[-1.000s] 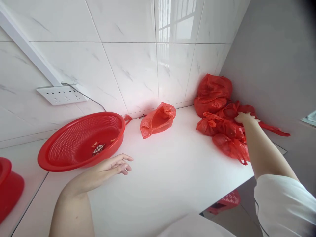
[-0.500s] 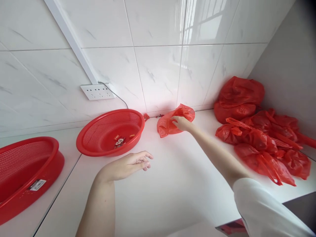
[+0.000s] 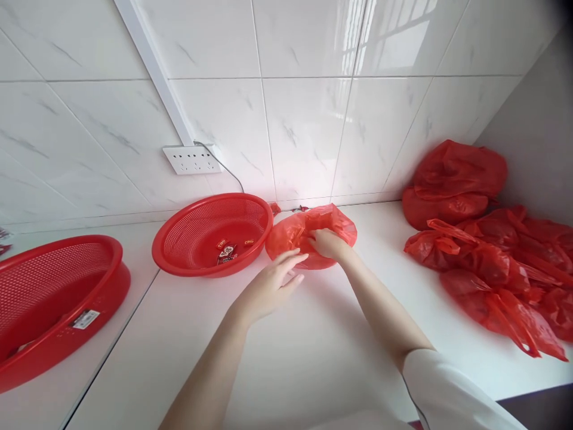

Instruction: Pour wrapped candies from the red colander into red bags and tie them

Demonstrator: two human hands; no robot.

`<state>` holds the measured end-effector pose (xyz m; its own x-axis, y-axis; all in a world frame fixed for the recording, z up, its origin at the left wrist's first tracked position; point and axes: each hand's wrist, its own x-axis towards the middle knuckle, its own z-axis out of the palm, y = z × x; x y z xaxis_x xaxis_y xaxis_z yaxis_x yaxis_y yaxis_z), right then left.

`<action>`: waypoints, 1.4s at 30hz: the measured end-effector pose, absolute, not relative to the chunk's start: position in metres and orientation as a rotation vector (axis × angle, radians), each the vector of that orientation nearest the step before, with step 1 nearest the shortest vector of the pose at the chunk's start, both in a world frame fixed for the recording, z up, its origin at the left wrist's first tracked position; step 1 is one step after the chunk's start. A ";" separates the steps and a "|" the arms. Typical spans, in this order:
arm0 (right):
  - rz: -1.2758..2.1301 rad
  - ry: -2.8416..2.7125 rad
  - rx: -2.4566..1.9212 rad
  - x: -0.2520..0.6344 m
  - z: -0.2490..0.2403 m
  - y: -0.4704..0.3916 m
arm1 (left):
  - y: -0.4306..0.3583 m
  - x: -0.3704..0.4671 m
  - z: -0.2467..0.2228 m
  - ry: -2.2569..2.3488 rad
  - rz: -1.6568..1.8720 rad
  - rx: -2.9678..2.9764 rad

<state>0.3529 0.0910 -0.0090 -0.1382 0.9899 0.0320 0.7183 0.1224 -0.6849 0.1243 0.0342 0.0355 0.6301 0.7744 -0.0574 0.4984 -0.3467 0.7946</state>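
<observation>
Red bag (image 3: pixel 287 232): open-mouthed on our bench (image 3: pixel 286 370), beside a basket (image 3: pixel 212 272).
Right hand (image 3: pixel 329 243): we have its curled fingers at the bag's opening; we cannot tell their grip.
Left hand (image 3: pixel 267 288): we hold its fingers loosely spread near the bag.

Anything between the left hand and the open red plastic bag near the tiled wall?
Nothing visible. The left hand is at the near edge of the open red plastic bag; contact unclear. The right hand is at its mouth, on the right. The red perforated plastic basket sits left, outside that gap.
</observation>
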 end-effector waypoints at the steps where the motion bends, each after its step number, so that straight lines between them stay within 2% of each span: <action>1: 0.734 -1.900 -1.647 0.354 -0.002 0.085 | 0.036 0.126 0.030 1.047 0.406 2.015; 4: 0.792 -1.806 -1.561 0.357 0.020 0.066 | 0.043 0.126 0.022 1.159 0.397 1.938; 7: 0.995 -1.518 -1.210 0.360 0.036 0.053 | 0.046 0.125 0.025 1.131 0.451 1.926; 10: 0.941 -1.222 -0.987 0.360 0.042 0.047 | 0.044 0.129 0.029 1.071 0.451 1.958; 13: 0.907 -1.265 -1.039 0.358 0.045 0.042 | 0.040 0.135 0.028 1.092 0.518 1.929; 17: 1.086 -1.714 -1.146 0.350 0.050 0.031 | 0.038 0.143 0.020 1.035 0.660 1.922; 21: 1.252 -1.927 -1.022 0.344 0.051 0.030 | 0.045 0.141 0.013 1.090 0.669 1.968; 23: 1.174 -1.884 -1.136 0.344 0.045 0.036 | 0.051 0.135 0.010 1.157 0.624 1.943; 27: 0.810 -1.935 -1.682 0.347 0.018 0.056 | 0.062 0.125 0.007 1.228 0.476 1.967; 30: 0.832 -2.035 -1.843 0.346 -0.003 0.067 | 0.064 0.122 0.008 1.258 0.447 1.998; 33: 0.904 -2.083 -1.783 0.345 -0.010 0.070 | 0.064 0.121 0.010 1.238 0.419 2.033; 38: 0.897 -2.056 -1.596 0.360 0.011 0.066 | 0.067 0.116 0.010 1.256 0.381 2.052; 42: 1.078 -1.773 -1.231 0.381 0.023 0.062 | 0.070 0.112 0.009 1.235 0.361 2.034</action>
